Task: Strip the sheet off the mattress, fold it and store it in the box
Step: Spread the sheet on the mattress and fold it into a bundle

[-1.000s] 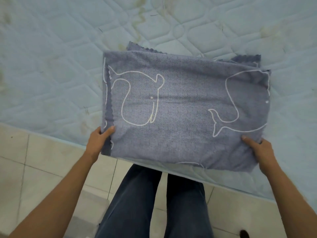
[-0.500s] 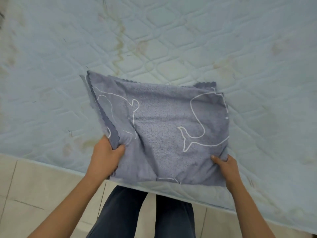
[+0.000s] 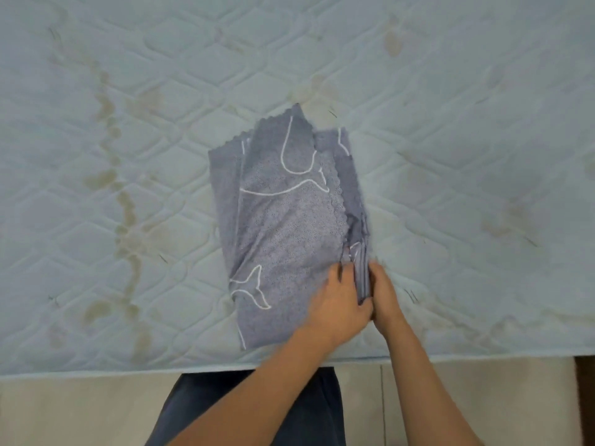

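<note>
On quilted mattress (image 3: 450, 156) — folded whale-print sheet (image 3: 283, 226)

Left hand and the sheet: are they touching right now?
Touching. The head view shows the left hand gripping the stacked layers at the near right edge of the sheet; the right hand holds the same edge from the other side.

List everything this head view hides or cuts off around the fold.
- Box: nowhere in the head view.
- Sheet: the number of layers is hidden inside the fold.
- Left hand and right hand: both grip the sheet's near right corner, with their fingertips buried in cloth.
- Mattress: cut off by the top, left and right frame edges.
- Dark object by the floor: cut off by the right edge, so it cannot be identified.
</note>
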